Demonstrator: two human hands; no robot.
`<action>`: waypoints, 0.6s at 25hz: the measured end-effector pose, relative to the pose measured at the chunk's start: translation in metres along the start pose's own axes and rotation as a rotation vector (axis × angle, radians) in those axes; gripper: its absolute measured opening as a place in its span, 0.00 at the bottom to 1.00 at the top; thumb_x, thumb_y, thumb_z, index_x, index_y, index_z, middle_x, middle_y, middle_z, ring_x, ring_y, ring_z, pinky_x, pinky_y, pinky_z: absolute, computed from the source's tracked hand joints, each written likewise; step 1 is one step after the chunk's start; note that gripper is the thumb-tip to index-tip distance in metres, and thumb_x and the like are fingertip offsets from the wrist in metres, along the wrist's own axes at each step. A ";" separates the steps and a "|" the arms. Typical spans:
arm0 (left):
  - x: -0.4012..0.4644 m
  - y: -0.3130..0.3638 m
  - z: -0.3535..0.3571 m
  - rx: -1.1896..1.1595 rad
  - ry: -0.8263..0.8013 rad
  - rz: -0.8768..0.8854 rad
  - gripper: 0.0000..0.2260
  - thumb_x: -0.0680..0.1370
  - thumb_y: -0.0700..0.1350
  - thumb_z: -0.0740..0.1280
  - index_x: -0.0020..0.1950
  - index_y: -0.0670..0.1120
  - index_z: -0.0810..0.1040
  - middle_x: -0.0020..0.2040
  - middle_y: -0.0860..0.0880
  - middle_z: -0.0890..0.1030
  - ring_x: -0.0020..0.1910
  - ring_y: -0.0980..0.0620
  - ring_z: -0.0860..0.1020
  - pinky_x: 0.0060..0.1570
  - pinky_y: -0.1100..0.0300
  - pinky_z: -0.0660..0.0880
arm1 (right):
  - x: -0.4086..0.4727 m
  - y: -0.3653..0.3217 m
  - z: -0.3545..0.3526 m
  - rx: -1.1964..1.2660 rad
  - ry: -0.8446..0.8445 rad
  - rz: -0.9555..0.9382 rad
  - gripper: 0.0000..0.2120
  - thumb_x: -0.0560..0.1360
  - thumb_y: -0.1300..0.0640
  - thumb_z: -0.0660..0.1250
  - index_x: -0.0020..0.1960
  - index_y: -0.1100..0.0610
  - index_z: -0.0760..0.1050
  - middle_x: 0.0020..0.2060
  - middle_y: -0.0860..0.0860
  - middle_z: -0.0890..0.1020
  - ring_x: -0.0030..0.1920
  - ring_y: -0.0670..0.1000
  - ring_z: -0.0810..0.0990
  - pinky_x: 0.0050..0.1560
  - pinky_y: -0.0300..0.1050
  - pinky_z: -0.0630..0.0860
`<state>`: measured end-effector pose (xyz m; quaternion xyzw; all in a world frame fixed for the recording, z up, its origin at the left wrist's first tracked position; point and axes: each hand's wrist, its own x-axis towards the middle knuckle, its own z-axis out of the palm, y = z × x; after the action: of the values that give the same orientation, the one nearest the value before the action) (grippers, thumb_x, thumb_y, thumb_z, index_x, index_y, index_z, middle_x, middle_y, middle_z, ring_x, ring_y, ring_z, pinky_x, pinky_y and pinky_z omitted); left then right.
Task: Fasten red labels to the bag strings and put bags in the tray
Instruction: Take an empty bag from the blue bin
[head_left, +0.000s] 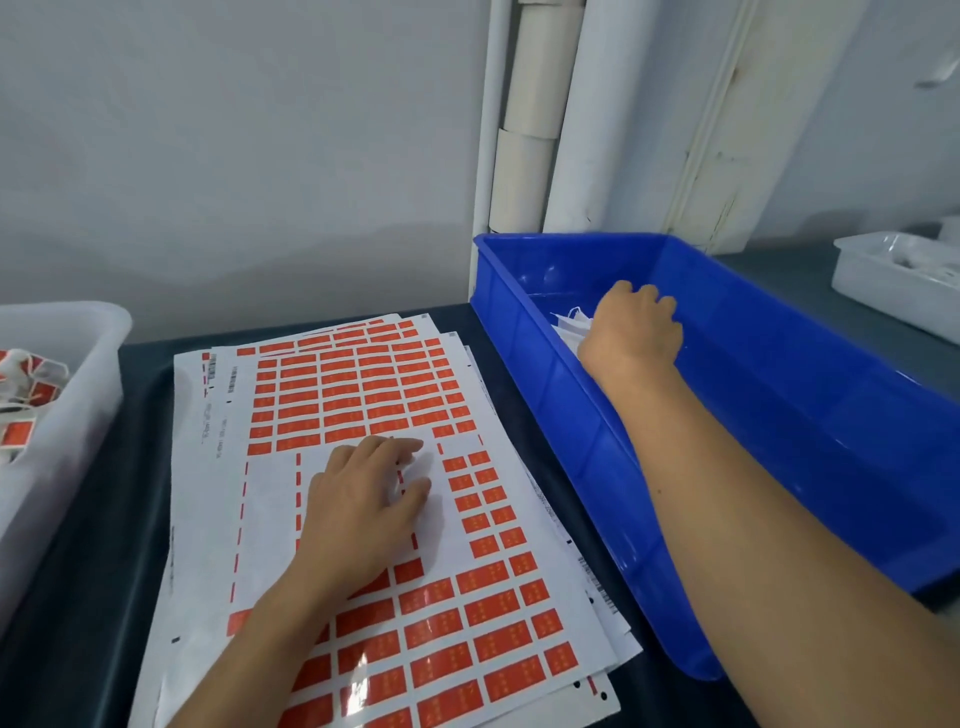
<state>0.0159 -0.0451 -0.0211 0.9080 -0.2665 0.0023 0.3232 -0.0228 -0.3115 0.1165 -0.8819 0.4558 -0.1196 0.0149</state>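
Nearest to me, a stack of white sheets (363, 519) covered in rows of small red labels (488, 608) lies on a dark table (104, 571), its bottom edge cut off by the frame. The print on the labels is too small to read. My left hand (363, 514) rests flat on a bare patch of the top sheet, fingers spread and relaxed, holding nothing. To my left, a clear tray (62, 395), partly out of view, holds a jumble of white bags with red labels (21, 405). Further away on my right, my right hand (631, 332) reaches into a deep blue bin (779, 467), fingers curled down over some white bags (569, 325); I cannot tell whether it grips them, since the hand hides most of them.
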 end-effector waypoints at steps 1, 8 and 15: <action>0.000 0.000 0.000 -0.003 0.002 -0.005 0.18 0.81 0.60 0.67 0.70 0.61 0.75 0.70 0.62 0.76 0.68 0.57 0.71 0.71 0.46 0.72 | 0.003 0.002 0.004 0.021 -0.006 0.019 0.26 0.76 0.59 0.74 0.70 0.61 0.68 0.65 0.60 0.75 0.66 0.61 0.73 0.59 0.55 0.75; -0.001 -0.002 0.001 -0.058 -0.004 -0.035 0.16 0.81 0.60 0.67 0.68 0.61 0.75 0.69 0.63 0.76 0.65 0.59 0.70 0.70 0.46 0.71 | 0.008 0.008 0.014 0.058 0.047 0.012 0.04 0.81 0.63 0.67 0.54 0.59 0.74 0.45 0.55 0.77 0.45 0.57 0.76 0.44 0.51 0.73; -0.002 0.000 -0.008 -0.250 -0.028 -0.065 0.13 0.84 0.54 0.65 0.69 0.59 0.77 0.66 0.62 0.77 0.61 0.58 0.76 0.62 0.57 0.75 | 0.006 0.009 -0.005 0.065 0.276 -0.034 0.04 0.77 0.62 0.71 0.48 0.57 0.77 0.33 0.50 0.70 0.33 0.52 0.67 0.36 0.49 0.64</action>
<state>0.0153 -0.0391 -0.0154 0.8688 -0.2395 -0.0542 0.4301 -0.0278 -0.3216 0.1209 -0.8637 0.4344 -0.2548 -0.0215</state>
